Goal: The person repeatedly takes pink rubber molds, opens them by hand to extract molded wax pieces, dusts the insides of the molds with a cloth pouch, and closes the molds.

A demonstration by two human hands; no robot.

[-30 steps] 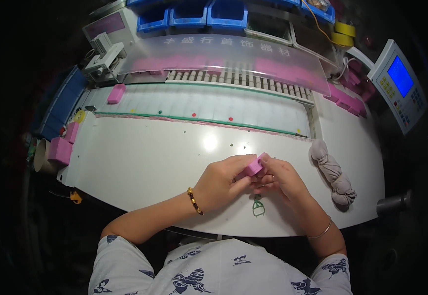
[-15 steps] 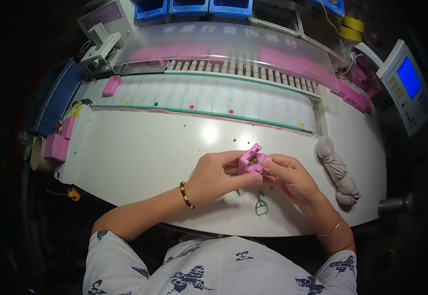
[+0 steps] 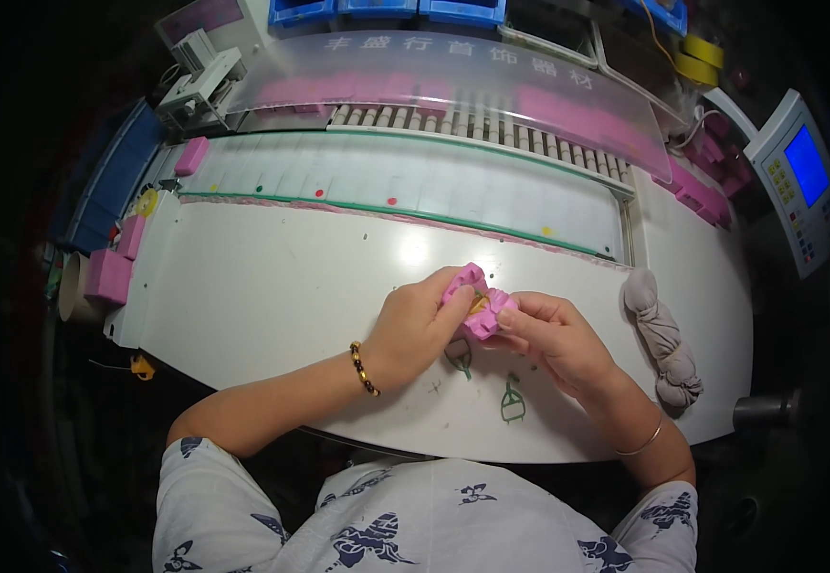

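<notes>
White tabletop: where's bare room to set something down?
Widest, bare but for specks: between the left hand, left forearm, green-edged white strip and pink block at far left. A narrower patch separates the right hand from the twisted grey cloth. Crowded: around the pink mould in both hands, with two green pieces nearby.

The wearer's white, short-sleeved garment (image 3: 424, 501) bears scattered dark blue motifs (image 3: 374, 542) shaped like butterflies, some with striped wings, across the torso and on both the left sleeve (image 3: 219, 492) and the right sleeve (image 3: 663, 516). A bracelet (image 3: 362, 370) of gold-coloured and dark beads encircles the left wrist; a thin, silver-coloured bangle (image 3: 645, 444) encircles the right forearm.
</notes>
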